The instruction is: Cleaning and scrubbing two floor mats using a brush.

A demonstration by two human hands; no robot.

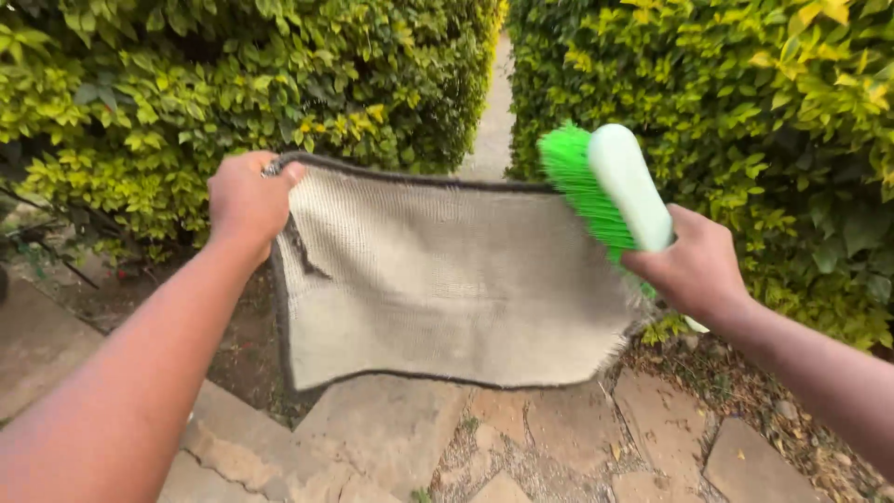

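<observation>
Brushing a held-up mat point(447, 289) outdoors.
The mat hangs mid-frame, pinched at its upper left corner by the left hand point(247, 200); the right hand point(694, 265) grips a green-bristled brush point(610, 186) against its upper right edge, hedges point(764, 112) behind.

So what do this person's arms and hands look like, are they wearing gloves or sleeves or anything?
Nothing is worn that shows. The left hand and the right hand are both bare, with no gloves. Both forearms are bare up to the picture's edge: no sleeve, cuff, watch or bracelet is in view. No ring shows on the fingers that can be seen, though several are curled out of sight.
</observation>
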